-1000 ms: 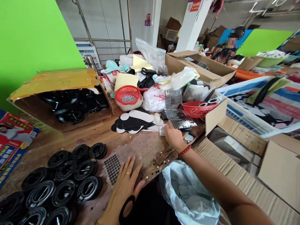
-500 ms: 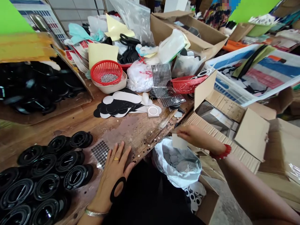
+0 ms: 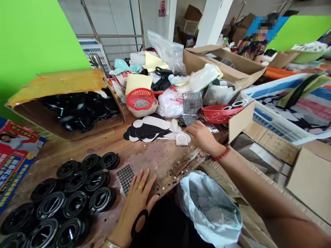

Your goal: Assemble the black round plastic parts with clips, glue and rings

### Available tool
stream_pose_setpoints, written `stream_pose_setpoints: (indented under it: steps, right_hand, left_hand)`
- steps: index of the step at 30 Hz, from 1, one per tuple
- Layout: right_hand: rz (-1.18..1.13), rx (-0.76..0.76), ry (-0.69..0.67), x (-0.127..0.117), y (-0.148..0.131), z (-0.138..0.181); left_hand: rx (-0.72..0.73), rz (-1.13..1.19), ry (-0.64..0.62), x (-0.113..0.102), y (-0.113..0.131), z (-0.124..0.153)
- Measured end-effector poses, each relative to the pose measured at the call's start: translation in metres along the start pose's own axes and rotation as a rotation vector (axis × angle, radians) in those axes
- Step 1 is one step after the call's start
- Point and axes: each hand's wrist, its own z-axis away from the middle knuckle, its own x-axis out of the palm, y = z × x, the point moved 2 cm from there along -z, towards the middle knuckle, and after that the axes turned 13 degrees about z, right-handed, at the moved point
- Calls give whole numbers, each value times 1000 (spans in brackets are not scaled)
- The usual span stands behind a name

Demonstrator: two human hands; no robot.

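My left hand [image 3: 141,193] lies flat on the wooden table with its fingers spread, touching the edge of a clear sheet of black round dots [image 3: 125,177]. A flat black ring [image 3: 134,230] rests against the thumb side of that hand, near the wrist. My right hand [image 3: 200,136] is over the table with its fingers curled together; whether anything is between them is hidden. Just left of it sits a square pale card with a white ring [image 3: 181,138]. Beside that card are stacked black and white insole-shaped pieces [image 3: 148,127].
Several black round parts [image 3: 77,203] stand at the left. A carton of black parts [image 3: 69,132] lies behind them. Red baskets [image 3: 141,98] and plastic bags line the back. A white bag of grey squares [image 3: 190,203] hangs below the table edge, with open cartons [image 3: 307,172] at right.
My right hand has moved from above the white bag up to the table, and the pale square it held no longer shows. My left hand stays on the table. The view has tilted up and left.
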Motion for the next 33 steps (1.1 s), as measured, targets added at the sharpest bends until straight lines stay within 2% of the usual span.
stream_pose_setpoints:
  steps: [2,4,8,11,15,18,23,28,33]
  right_hand:
    - [108,-169,-78,14,1,-40]
    - [128,-296,-155,30,-1,-68]
    - [87,-360,-183,51,1,-93]
    - [60,-260,-179,56,15,-105]
    - [23,5,-159,55,42,-122]
    - [-51,97,-199,56,52,-130]
    - [-149,147,-263,55,52,-133]
    - [-153,229,-294,53,46,-131]
    - [-53,337,-203,37,36,-115]
  left_hand:
    - [-3,-12,-1,0,0,1]
    - [4,-28,0,-2,0,0]
    - [43,-77,24,-8,3,-2]
    - [39,-110,29,-13,7,-4]
    - [17,-129,21,-17,12,-4]
    - [26,-134,46,-17,12,-3]
    - [31,-118,38,-11,8,-2]
    - [64,-143,95,-7,5,-3]
    - [71,-136,114,-7,6,-3]
